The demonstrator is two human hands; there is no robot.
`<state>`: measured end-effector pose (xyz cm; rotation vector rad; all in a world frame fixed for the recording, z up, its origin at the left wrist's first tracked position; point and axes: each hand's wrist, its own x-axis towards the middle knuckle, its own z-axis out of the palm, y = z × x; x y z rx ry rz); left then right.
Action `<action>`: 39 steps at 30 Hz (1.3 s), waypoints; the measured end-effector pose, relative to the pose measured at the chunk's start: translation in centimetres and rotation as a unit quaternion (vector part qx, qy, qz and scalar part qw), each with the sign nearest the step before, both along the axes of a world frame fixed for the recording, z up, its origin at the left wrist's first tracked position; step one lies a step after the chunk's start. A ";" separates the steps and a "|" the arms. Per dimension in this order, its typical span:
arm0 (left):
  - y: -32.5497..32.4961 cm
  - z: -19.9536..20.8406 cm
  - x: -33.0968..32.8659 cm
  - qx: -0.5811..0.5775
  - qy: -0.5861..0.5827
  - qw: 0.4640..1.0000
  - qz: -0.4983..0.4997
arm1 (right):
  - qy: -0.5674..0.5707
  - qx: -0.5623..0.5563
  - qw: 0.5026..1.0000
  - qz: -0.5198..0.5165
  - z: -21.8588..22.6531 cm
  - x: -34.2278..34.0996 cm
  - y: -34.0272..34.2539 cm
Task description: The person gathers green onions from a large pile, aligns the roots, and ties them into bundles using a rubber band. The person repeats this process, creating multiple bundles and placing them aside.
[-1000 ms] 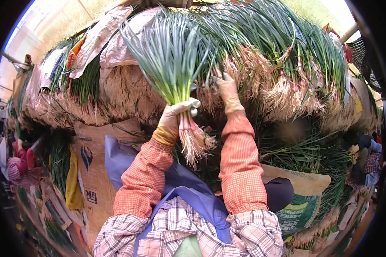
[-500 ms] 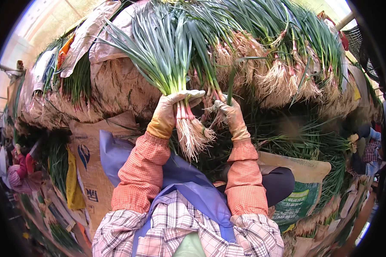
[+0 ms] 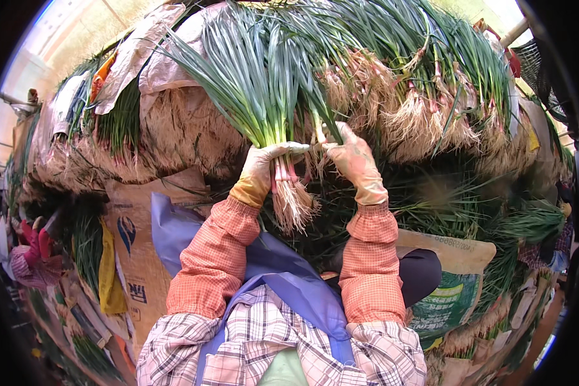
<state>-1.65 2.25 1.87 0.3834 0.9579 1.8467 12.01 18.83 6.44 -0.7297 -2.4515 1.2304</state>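
My gloved left hand (image 3: 258, 168) is closed around the lower stems of a thick bunch of spring onions (image 3: 271, 112). Their green leaves fan upward, and the pinkish stems and pale stringy roots hang below the hand. Just right of the bunch, my gloved right hand (image 3: 357, 164) has thumb and forefinger pinched on a long green leaf (image 3: 330, 123). That leaf belongs with a few spring onions beside the bunch; their lower ends are partly hidden behind my fingers. Both gloves look stained yellowish.
A high heap of spring onions (image 3: 424, 119), roots toward me, spans the far side. Loose green leaves (image 3: 444, 209) lie beneath it. A brown printed sack (image 3: 132, 225) stands left, another printed sack (image 3: 453, 257) right. People work at both edges; one at left wears a red sleeve (image 3: 29, 235).
My right hand has moved up and slightly right, from the spring onions' root end to a leaf. My left hand with the bunch has shifted slightly right. At far right, a green bunch has come forward.
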 end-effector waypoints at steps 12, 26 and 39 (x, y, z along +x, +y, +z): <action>-3.2 0.2 0.4 0.182 -0.210 0.957 -0.079 | 0.034 -0.570 0.815 0.098 -3.8 -5.3 -3.4; -0.9 0.2 2.6 0.020 -0.045 0.997 0.053 | 0.425 -0.676 0.577 -0.172 -3.2 -3.7 -2.9; -0.1 1.5 3.3 0.001 -0.127 0.992 0.014 | -0.004 -0.243 0.970 -0.028 -3.5 -5.7 2.6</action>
